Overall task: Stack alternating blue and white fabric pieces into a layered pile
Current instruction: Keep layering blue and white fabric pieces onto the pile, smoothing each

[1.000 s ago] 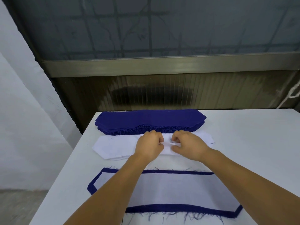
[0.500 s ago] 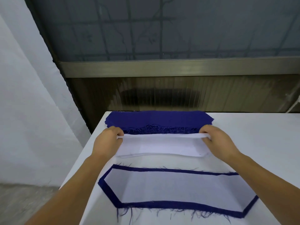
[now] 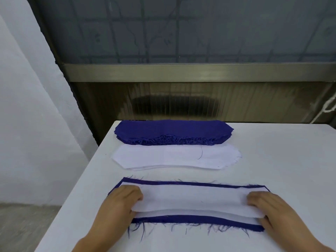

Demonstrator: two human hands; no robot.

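Two bare hands hold one white fabric piece [image 3: 196,200] by its ends over the layered pile [image 3: 196,220] at the near edge of the white table [image 3: 281,160]. Left hand [image 3: 121,202] grips the left end, fingers curled over the top of the cloth with the thumb beneath. Right hand [image 3: 271,208] grips the right end in like manner, the thumb pinching at the near corner. The piece is stretched flat between them; its near edge stands slightly raised off the pile, showing a shadowed gap along that edge.

The pile shows a blue border on its far, near and left sides, with frayed blue threads trailing off the near edge onto the table. A white layer is visible under the held piece, along the near side.

Beyond the pile, apart from it, lies a low stack of white pieces [image 3: 174,157], with a loose dark thread on its right part. Directly behind that, at the far edge of the table, sits a thicker stack of blue pieces [image 3: 172,131], its near edge ragged.

A metal window rail [image 3: 200,72] runs behind the table; a white wall [image 3: 27,106] stands at left.
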